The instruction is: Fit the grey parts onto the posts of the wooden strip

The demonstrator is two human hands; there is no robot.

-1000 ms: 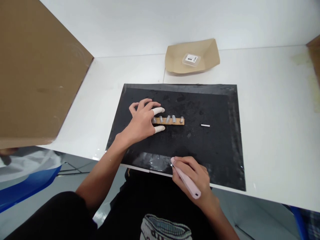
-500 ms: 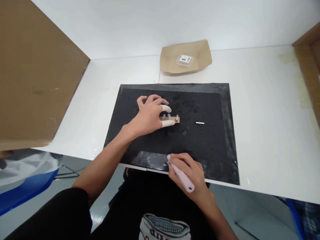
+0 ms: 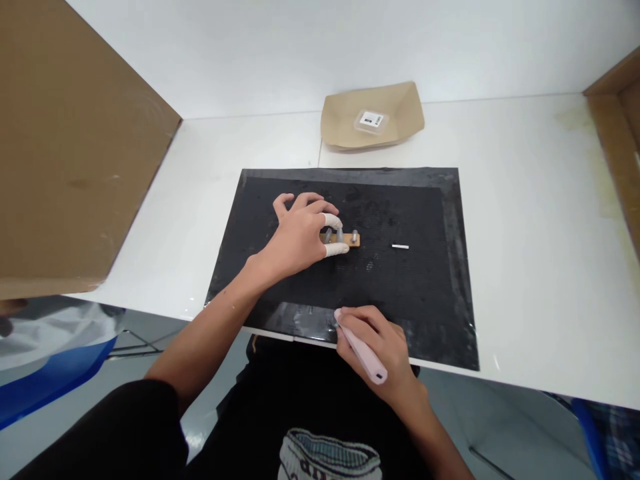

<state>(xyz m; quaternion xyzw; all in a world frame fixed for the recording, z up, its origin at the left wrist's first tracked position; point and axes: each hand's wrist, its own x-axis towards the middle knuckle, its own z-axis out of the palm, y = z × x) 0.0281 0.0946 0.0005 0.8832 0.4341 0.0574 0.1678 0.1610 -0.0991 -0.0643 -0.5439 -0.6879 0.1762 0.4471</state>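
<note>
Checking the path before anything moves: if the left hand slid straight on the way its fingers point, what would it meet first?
The left hand points right along the wooden strip of pegs, which its fingertips already touch. Beyond that, probably the small white bar on the black mat.

On the white worktop (image 3: 525, 220) lies a black rectangular mat (image 3: 400, 300); the tan paper tray (image 3: 345, 113) sits behind it, a small white stick (image 3: 400, 247) right of the brown pegged strip (image 3: 350, 239).

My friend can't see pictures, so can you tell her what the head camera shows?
A person's left hand pinches a small wooden strip with metal pegs on a black mat. Their right hand holds a pink pen-shaped tool near the mat's front edge. A paper tray sits behind on the white table.
</note>
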